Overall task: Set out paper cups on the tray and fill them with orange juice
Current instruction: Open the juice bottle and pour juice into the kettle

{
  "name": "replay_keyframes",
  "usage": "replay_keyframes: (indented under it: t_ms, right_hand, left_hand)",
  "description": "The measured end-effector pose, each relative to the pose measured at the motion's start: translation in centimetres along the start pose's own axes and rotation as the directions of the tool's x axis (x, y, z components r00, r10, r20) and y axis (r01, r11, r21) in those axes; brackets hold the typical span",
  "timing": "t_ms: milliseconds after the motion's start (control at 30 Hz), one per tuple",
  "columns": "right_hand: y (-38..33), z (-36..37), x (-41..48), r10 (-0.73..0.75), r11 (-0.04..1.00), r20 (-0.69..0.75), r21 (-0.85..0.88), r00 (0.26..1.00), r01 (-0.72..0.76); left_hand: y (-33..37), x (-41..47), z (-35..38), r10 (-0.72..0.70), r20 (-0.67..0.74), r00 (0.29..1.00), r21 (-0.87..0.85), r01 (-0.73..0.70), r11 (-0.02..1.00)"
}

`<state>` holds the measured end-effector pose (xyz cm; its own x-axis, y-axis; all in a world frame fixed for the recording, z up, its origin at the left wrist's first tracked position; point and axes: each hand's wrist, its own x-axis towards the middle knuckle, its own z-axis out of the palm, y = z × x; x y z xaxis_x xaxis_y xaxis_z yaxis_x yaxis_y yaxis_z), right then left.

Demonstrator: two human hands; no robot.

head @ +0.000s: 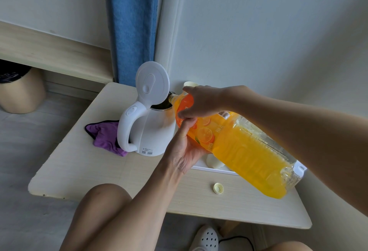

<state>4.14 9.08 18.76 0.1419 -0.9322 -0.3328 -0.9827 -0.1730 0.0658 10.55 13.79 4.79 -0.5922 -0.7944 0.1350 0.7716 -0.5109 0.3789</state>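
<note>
Juice bottle (249,151) tilted: left grip (185,151) beneath, right grip (203,101) atop

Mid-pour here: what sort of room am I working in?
Likely a bedroom: a small pale wooden bedside table holds a white plastic electric kettle, a blue fabric curtain hangs behind, and what may be a wooden bed frame shows at left.

Views: one | Position: worn on the person's head, above a small table (79,161) | Facing: forward and down, toward the wall (278,31) corner | Range: near, wide-angle
</note>
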Motion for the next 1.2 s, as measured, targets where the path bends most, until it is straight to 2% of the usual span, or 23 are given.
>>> replay_keyframes:
  t_ms: [1200]
  right_hand:
    - [-0.10,-0.33,0.14,-0.010,0.999,0.009,-0.035,1.000,0.011]
  left_hand:
    - [-0.06,-0.12,0.37,0.010,0.019,1.000,-0.024,-0.009,1.000]
